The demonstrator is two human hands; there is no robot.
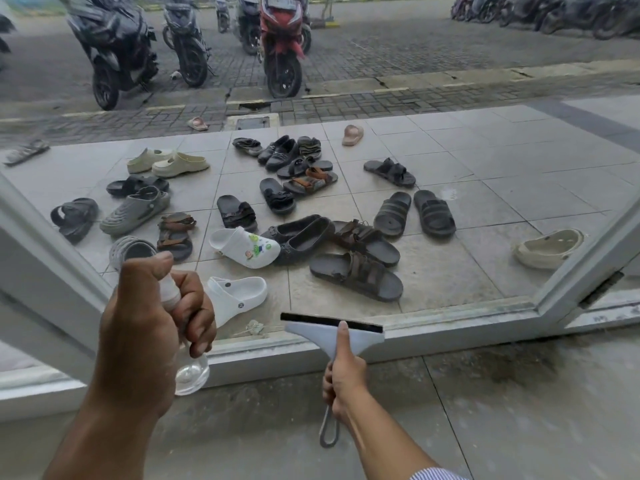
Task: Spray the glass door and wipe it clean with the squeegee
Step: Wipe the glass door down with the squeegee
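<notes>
Head: sandals (356, 278) scattered beyond glass door (450, 325); motorbikes (282, 36) parked behind.

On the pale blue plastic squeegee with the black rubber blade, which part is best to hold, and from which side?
Hold the narrow stem of the pale blue plastic squeegee from below, thumb flat on the wide head. The black blade sits on top, free for the glass door. The right grip holds it so.

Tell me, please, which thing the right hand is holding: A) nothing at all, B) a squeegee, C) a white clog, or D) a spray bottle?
B: the right hand grips the squeegee by its handle, while the left hand holds the spray bottle.
</notes>
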